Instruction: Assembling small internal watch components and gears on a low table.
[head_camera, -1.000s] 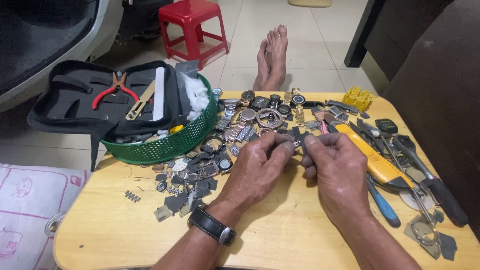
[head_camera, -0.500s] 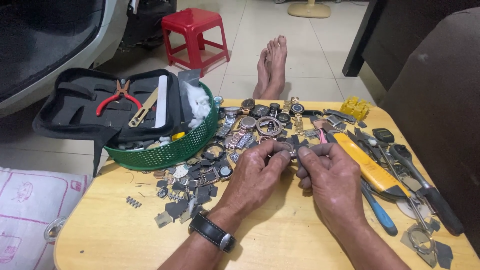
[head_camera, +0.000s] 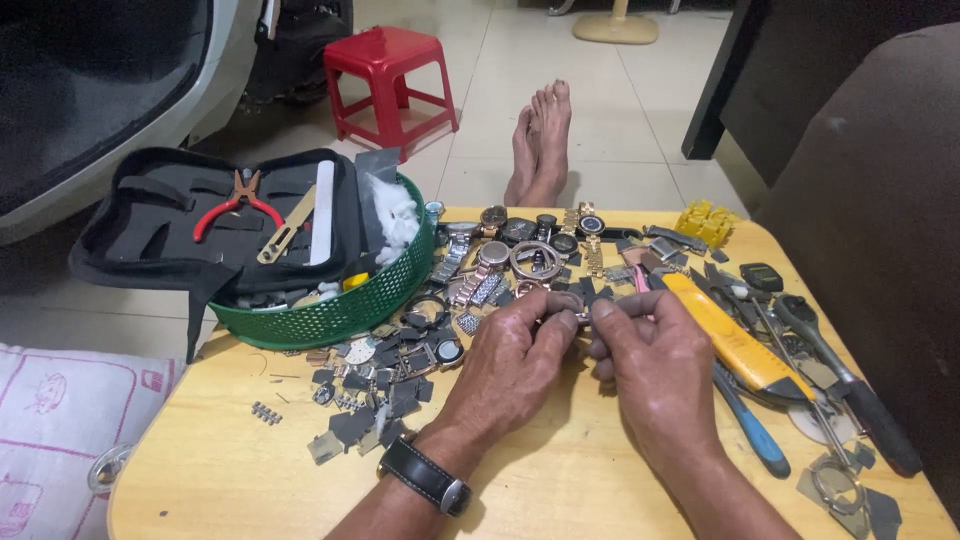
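Note:
My left hand (head_camera: 510, 360) and my right hand (head_camera: 655, 365) meet over the middle of a light wooden table (head_camera: 240, 470), fingertips pinched together on a small metal watch part (head_camera: 578, 317) between them. The part is mostly hidden by my fingers. A black wristwatch (head_camera: 425, 475) sits on my left wrist. Just beyond my fingers lies a heap of watches and metal bands (head_camera: 510, 250). Dark loose watch pieces (head_camera: 385, 385) are scattered left of my left hand.
A green basket (head_camera: 340, 305) at the table's back left holds an open black tool case (head_camera: 180, 220) with red-handled pliers (head_camera: 235, 200). A yellow-handled tool (head_camera: 735, 345), blue-handled pliers (head_camera: 755, 435) and dark tools lie at the right. Someone's bare feet (head_camera: 540, 140) and a red stool (head_camera: 385, 75) are on the floor beyond.
Both hands have stayed pinched together on the small part, with only slight finger shifts. The view has tipped a little, showing more floor beyond the table.

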